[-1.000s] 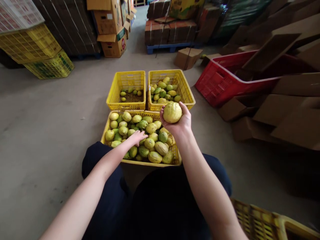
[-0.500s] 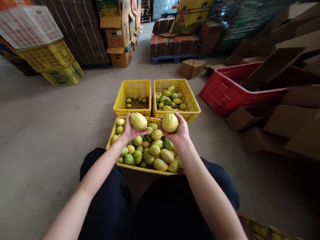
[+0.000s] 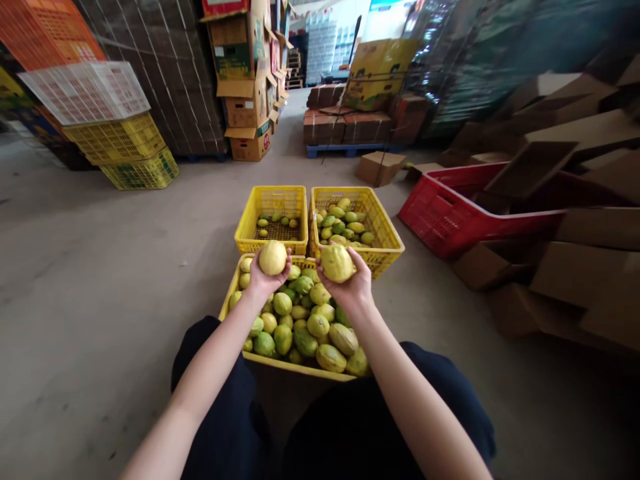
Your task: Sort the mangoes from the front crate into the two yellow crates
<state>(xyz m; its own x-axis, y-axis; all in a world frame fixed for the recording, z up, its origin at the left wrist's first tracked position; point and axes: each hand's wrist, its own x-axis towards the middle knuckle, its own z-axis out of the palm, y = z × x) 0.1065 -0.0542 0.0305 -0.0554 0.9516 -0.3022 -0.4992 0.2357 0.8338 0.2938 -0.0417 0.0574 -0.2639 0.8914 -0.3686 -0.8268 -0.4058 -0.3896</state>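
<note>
A yellow papaya rests in my left hand, with its rounded end toward me and my fingers curled round it. My right hand grips another yellow-green papaya at about the same height. Both are held over the far side of a yellow crate full of green and yellow papayas, which stands between my knees. Beyond it are two more yellow crates side by side. The left crate has several small papayas on its bottom; the right crate holds a larger heap.
To the right, a red crate holds cardboard, with loose cartons piled around it. Stacked crates stand at the left. Farther back are stacked fruit boxes and a blue pallet with bundled cardboard.
The papaya in my left hand has turned from lying sideways to end-on. My right hand still holds its papaya, tilted slightly differently. The view has tipped up, so the scene sits lower.
</note>
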